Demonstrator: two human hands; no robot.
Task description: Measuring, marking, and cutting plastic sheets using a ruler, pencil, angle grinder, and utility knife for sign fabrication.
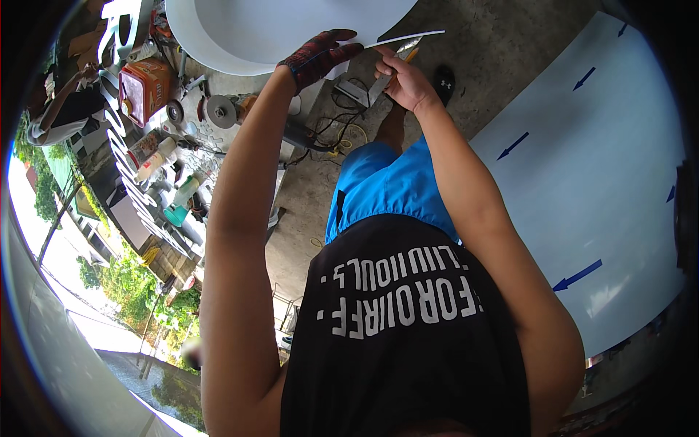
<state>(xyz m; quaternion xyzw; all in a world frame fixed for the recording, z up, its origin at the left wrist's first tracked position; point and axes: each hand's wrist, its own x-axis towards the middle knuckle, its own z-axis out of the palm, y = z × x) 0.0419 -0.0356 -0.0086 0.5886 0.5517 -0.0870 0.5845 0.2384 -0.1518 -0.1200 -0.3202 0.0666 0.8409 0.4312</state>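
Note:
My left hand (320,60), in a dark red-and-black glove, has its fingers together around the near end of a thin white strip (408,37). The strip sticks out to the right above the floor. My right hand (410,86) is bare and closed around what looks like a utility knife (410,51), its silver and orange part showing just beyond the fingers. The index finger points toward the strip. Beyond the left hand lies a large curved white sheet (240,36) on the workbench. A grey flat piece (378,86) shows beside my right hand; I cannot tell whether I hold it.
An angle grinder (222,111), an orange container (145,87), bottles and loose tools crowd the bench at left. Black cables (342,131) hang by its edge. A big white panel with blue arrows (575,182) stands at right. Another person (69,109) is at far left.

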